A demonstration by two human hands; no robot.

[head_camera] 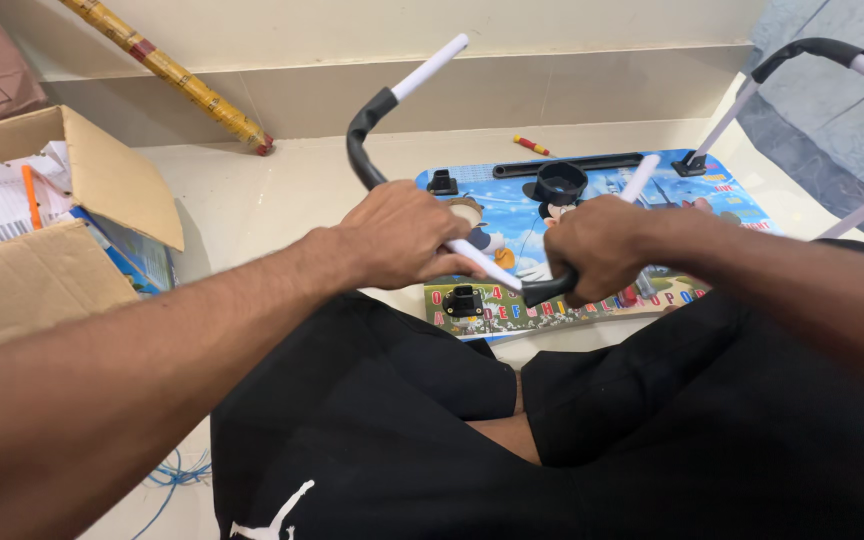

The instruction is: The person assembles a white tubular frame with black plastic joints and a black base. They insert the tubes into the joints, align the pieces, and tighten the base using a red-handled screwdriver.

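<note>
1. Pale floor tiles run up to a cream wall, and a colourful cartoon-printed tabletop (592, 215) lies flat on the floor just ahead of the seated person's knees.
2. Above the near edge of the tabletop, both hands hold a U-shaped leg frame (367, 150) of white tube with black bent corners.
3. Left hand (397, 235) is closed around the white tube; right hand (602, 245) is closed around the black bend at the frame's lower corner. One free white end points up toward the wall, the other rises just beyond the right hand.
4. On the tabletop sit black brackets (463, 300), a round black cup holder (559, 183) and a black bar along its far edge.
5. A second leg frame (812, 70) already stands at the tabletop's right end.
6. Judging by this, the loose frame is being lined up for fitting; its tube ends look due to meet the brackets squarely.
7. Left of the tabletop stands an open cardboard box (62, 210); a small screwdriver (532, 146) lies beyond it.
</note>
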